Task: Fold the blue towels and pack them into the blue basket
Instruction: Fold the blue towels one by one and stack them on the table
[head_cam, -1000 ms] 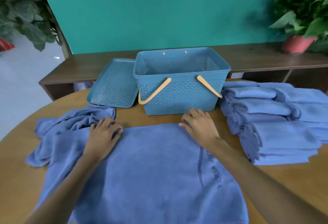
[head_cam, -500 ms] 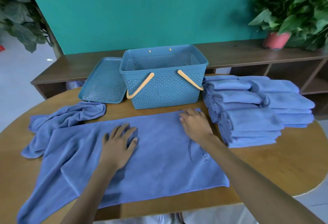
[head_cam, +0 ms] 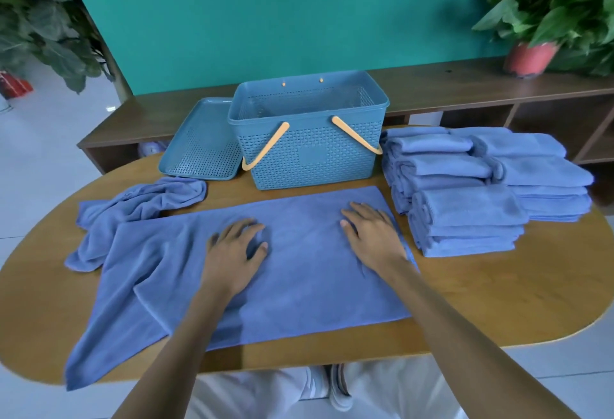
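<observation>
The towel (head_cam: 299, 262) lies spread on the table (head_cam: 498, 302), long axis left to right, its left end rumpled over the near edge. Your left hand (head_cam: 236, 252) and right hand (head_cam: 372, 236) press flat on it, fingers spread, gripping nothing. The basket (head_cam: 312, 153) stands just behind.

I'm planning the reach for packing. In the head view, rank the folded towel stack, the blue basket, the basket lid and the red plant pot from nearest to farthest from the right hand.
From the right hand:
1. Folded towel stack, just to its right.
2. Blue basket, behind it.
3. Basket lid, behind and left.
4. Red plant pot, on the far shelf, right.
</observation>
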